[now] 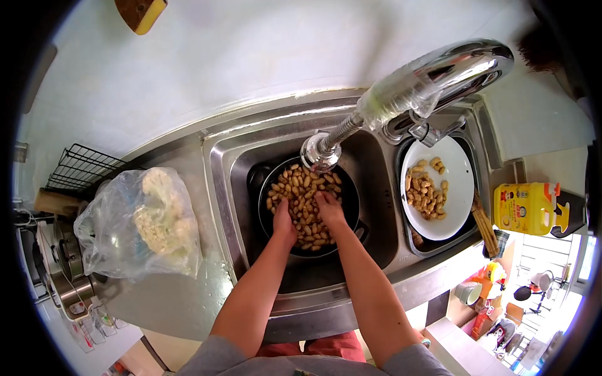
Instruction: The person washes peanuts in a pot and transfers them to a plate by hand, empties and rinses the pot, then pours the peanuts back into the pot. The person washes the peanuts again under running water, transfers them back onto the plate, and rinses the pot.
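A black two-handled pot sits in the left sink basin, holding a heap of unshelled peanuts. My left hand is dug into the heap from the left, its thumb above the nuts and its fingers buried under them. From the right, my right hand reaches in the same way, cupped around peanuts with most fingers hidden. Just beyond both hands, the faucet's spray head hangs over the pot's far rim; no water stream can be made out.
In the right basin, a white plate carries more peanuts. A wooden-handled brush-like bundle leans at that basin's edge. A yellow jug stands right of the sink. Cauliflower in a clear plastic bag lies on the left counter beside a black wire rack.
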The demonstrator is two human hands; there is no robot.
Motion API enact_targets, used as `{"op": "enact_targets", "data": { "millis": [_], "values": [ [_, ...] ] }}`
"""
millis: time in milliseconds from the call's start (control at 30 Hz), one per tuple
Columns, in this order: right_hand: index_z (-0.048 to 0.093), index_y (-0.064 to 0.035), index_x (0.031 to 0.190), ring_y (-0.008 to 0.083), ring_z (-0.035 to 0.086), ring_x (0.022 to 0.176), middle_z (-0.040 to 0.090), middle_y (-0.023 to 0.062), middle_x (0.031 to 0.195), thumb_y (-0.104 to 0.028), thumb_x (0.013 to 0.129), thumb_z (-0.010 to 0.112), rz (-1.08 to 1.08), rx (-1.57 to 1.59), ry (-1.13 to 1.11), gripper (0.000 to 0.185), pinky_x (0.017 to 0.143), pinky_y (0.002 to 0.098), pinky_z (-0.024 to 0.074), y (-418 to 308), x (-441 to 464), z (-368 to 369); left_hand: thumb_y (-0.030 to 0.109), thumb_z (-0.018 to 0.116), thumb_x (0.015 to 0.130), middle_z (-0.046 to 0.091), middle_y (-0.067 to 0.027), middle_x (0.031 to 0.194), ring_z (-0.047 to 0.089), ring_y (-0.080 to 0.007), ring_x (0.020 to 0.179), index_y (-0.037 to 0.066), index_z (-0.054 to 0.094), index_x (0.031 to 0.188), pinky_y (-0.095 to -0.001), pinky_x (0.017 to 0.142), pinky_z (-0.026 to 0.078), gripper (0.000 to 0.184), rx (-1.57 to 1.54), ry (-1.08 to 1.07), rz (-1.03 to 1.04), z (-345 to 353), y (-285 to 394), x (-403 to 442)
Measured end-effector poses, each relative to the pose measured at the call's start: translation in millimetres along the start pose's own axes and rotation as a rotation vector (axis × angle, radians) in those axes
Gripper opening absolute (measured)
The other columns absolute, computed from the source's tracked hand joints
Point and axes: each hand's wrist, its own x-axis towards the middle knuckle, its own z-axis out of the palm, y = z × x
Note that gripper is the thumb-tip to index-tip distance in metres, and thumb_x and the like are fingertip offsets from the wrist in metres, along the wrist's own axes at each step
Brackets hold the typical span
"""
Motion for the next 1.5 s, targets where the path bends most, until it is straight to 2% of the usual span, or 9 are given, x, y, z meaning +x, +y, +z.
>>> {"op": "enact_targets", "data": {
  "millis": [67,100,233,433,600,833,933,1300,1500],
  "values": [
    [0.041,-0.0180,0.136,0.0317,0.046,0.116,0.039,0.0124,0.138,-0.051,0.090,0.045,0.093,0.144,-0.071,0.057,0.091,0.0471,0.0401,-4.4,-2.3,7.5,0.035,0.042,0.097,0.047,-0.0080,0.129,0.048,-0.0233,0.115,0.006,0.038,0.134,-0.0374,0.098,0.038,0.047,0.000,-0.025,0.019,2.6,-2.3,-0.3],
    [0.055,-0.0103,0.124,0.0320,0.052,0.108,0.057,0.0161,0.117,-0.050,0.091,0.043,0.078,0.185,0.066,0.053,0.092,0.0395,0.0392,-19.4,-20.8,12.8,0.034,0.042,0.097,0.047,-0.0091,0.128,0.048,-0.0230,0.116,0.005,0.039,0.133,-0.0366,0.096,0.040,0.047,0.001,-0.055,0.040,3.9,-2.5,-1.7],
    [0.045,-0.0130,0.134,0.0304,0.046,0.115,0.042,0.0110,0.135,-0.051,0.089,0.045,0.042,0.390,-0.028,0.058,0.091,0.0483,0.0396,-13.3,-18.4,17.9,0.034,0.042,0.096,0.051,-0.0085,0.123,0.051,-0.0225,0.112,0.005,0.046,0.127,-0.0367,0.094,0.042,0.043,0.022,-0.057,0.102,9.1,-1.0,-17.1],
    [0.057,-0.0038,0.116,0.0233,0.056,0.098,0.058,0.0121,0.113,-0.041,0.092,0.046,-0.088,0.642,0.011,0.046,0.083,0.0366,0.0454,-14.2,-36.7,24.1,0.029,0.046,0.095,0.059,-0.0053,0.109,0.058,-0.0189,0.098,0.005,0.055,0.112,-0.0332,0.086,0.046,0.031,-0.052,0.071,0.270,36.0,0.4,-59.1],
    [0.061,0.0005,0.102,0.0172,0.059,0.087,0.061,0.0080,0.100,-0.029,0.092,0.053,-0.088,1.012,0.017,0.032,0.077,0.0307,0.0473,-20.9,-63.0,29.1,0.025,0.048,0.094,0.061,-0.0046,0.098,0.058,-0.0171,0.094,0.004,0.060,0.102,-0.0310,0.083,0.046,0.026,-0.049,-0.112,0.264,40.1,-3.5,-74.8],
    [0.062,0.0008,0.098,0.0144,0.059,0.082,0.061,0.0073,0.096,-0.024,0.093,0.050,-0.335,1.143,0.066,0.028,0.076,0.0269,0.0478,-23.6,-83.4,33.1,0.018,0.049,0.092,0.062,-0.0071,0.105,0.057,-0.0170,0.096,0.000,0.062,0.093,-0.0300,0.086,0.044,0.023,0.005,-0.147,0.466,52.7,-2.9,-93.3],
    [0.062,0.0023,0.096,0.0154,0.059,0.083,0.061,0.0083,0.095,-0.022,0.093,0.047,-0.318,1.166,0.080,0.029,0.077,0.0278,0.0480,-26.4,-91.4,28.3,0.018,0.048,0.091,0.061,-0.0073,0.107,0.057,-0.0176,0.098,-0.001,0.061,0.094,-0.0303,0.088,0.044,0.024,-0.021,-0.201,0.492,54.9,-3.8,-98.5],
    [0.059,0.0060,0.100,0.0202,0.060,0.088,0.061,0.0132,0.097,-0.019,0.094,0.041,-0.450,1.336,0.145,0.031,0.082,0.0317,0.0498,-25.7,-122.2,-8.2,0.020,0.048,0.090,0.056,-0.0099,0.120,0.052,-0.0205,0.110,0.000,0.059,0.086,-0.0346,0.097,0.040,0.023,-0.005,-0.356,0.403,85.2,-15.7,-131.7],
    [0.057,0.0038,0.104,0.0222,0.059,0.089,0.060,0.0138,0.099,-0.024,0.092,0.043,-0.564,1.429,0.244,0.034,0.083,0.0346,0.0494,-23.8,-139.5,-63.1,0.017,0.049,0.090,0.058,-0.0096,0.118,0.055,-0.0174,0.102,-0.002,0.061,0.086,-0.0306,0.091,0.044,0.022,0.074,-0.494,0.352,138.2,-35.3,-158.2]
  ]
}}
